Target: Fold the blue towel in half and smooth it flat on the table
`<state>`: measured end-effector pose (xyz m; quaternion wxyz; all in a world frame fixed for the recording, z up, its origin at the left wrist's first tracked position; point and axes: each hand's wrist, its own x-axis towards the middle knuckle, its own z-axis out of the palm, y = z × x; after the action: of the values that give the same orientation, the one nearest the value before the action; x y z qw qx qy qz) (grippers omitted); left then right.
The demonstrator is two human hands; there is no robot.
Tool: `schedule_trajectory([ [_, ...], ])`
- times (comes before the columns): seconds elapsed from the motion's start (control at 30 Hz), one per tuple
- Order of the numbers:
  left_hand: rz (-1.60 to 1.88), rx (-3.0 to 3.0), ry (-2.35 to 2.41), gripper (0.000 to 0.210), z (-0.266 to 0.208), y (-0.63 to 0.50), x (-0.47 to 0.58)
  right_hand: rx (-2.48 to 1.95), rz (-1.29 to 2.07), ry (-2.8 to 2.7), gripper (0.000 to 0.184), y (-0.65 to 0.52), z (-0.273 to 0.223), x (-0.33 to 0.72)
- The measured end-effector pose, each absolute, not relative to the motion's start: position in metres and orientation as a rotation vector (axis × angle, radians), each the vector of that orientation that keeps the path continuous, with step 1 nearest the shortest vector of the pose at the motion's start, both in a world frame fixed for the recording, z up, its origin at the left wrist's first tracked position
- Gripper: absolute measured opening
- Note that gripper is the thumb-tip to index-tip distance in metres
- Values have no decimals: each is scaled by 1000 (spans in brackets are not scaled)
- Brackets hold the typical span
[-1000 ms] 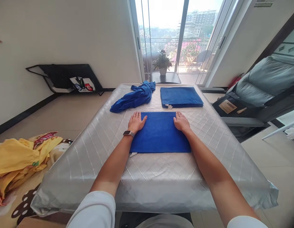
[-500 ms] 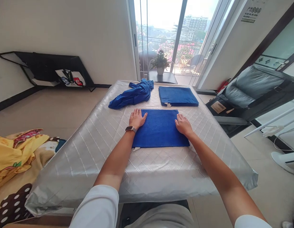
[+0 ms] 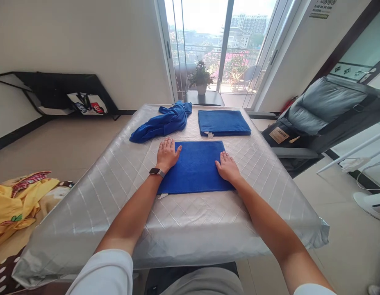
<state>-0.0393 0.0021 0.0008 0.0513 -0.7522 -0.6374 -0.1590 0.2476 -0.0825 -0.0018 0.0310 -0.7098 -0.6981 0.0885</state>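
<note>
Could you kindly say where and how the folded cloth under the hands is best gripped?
Probably by both side edges of the folded cloth, scooping under with the left hand from the left and right hand from the right, because it lies thin and flat.

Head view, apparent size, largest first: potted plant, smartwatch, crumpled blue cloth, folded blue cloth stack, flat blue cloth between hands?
1. Flat blue cloth
2. Folded blue cloth stack and crumpled blue cloth: too alike to rank
3. Potted plant
4. Smartwatch
</note>
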Motion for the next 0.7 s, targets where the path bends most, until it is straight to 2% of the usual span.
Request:
schedule_trajectory([
  [0.27,-359,-2866,-1303,72,5,-44,93,-2121,262,-2130,69,-84,-7,248],
  [0.4,-269,-2940,-1311,70,-3,-41,133,-2080,240,-2147,68,-89,-4,249],
  [0.53,-239,-2847,-1517,74,-10,-34,101,-2089,260,-2101,67,-90,-2,247],
  [0.7,-120,-2679,-1715,79,-17,-42,-7,-2097,273,-2090,68,-88,-2,245],
])
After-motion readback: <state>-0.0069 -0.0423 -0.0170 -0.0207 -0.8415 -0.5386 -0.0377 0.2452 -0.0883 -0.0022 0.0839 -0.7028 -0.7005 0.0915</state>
